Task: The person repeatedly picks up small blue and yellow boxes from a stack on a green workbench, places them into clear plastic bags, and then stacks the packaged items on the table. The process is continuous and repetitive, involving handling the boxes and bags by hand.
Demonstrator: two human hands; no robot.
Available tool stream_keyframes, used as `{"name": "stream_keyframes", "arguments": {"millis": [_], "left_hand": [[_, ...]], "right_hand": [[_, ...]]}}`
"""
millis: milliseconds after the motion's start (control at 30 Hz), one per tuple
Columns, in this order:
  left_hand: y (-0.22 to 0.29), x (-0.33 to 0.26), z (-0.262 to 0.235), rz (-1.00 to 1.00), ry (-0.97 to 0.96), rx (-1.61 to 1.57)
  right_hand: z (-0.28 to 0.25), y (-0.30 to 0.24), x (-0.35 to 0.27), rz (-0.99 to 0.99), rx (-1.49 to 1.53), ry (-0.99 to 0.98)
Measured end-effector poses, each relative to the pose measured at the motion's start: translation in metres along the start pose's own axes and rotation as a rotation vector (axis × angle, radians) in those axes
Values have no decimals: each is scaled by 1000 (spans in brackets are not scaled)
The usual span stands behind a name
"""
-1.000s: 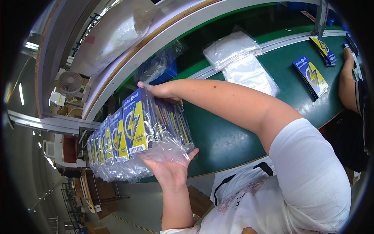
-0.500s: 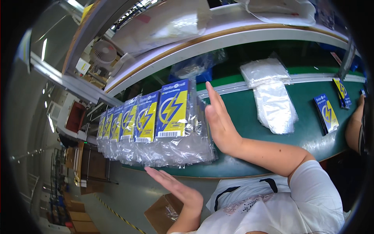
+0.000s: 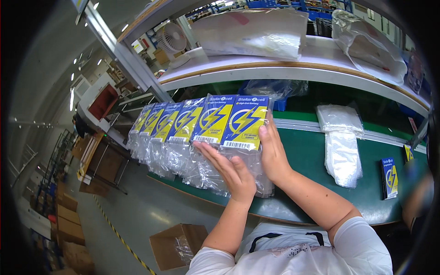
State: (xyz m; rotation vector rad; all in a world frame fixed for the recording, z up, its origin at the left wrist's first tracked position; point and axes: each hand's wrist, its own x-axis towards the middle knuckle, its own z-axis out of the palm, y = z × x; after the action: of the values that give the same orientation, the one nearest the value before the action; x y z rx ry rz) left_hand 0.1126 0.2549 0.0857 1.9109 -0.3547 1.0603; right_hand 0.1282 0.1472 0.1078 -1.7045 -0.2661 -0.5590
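Left hand (image 3: 237, 178) lies at the lower edge of the packs (image 3: 185, 120), right hand (image 3: 274, 156) at their right end, both apart and unclenched, the packs extending leftward

- A row of flat blue-and-yellow packages (image 3: 213, 120) lies along the green worktable (image 3: 293, 197), running off toward the left, neighbouring fronts close together.
- Each visible front is blue along the top and mostly yellow below, with a blue lightning bolt, a pale ring around it and a white barcode strip at the bottom.
- The rightmost package (image 3: 246, 120) shows most of its front; its top slants slightly right.
- Clear plastic bags (image 3: 176, 160) enclose them, glossy and crumpled, their slack ends spilling below the barcodes toward the table's near edge.
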Motion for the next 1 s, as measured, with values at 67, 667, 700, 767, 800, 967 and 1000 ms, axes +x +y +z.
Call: {"name": "stream_keyframes", "arguments": {"millis": [67,667,700,767,800,967,1000], "left_hand": [[-3,1,1,8,0,-8],[3,-15,-20,61,51,-20],[6,-15,-20,66,45,-25],[10,-13,-27,117,65,-2],[13,-12,-28,147,75,3],[20,-13,-23,157,-39,51],[18,-13,-18,138,-61,33]], "right_hand": [[2,1,1,38,-8,12],[-3,-34,-18,228,203,83],[-8,-34,-19,264,172,106],[-16,-25,-19,178,25,136],[-18,-17,-14,54,-95,146],[-21,-13,-12,-179,-261,67],[-17,-11,-11,-141,-202,55]]}}
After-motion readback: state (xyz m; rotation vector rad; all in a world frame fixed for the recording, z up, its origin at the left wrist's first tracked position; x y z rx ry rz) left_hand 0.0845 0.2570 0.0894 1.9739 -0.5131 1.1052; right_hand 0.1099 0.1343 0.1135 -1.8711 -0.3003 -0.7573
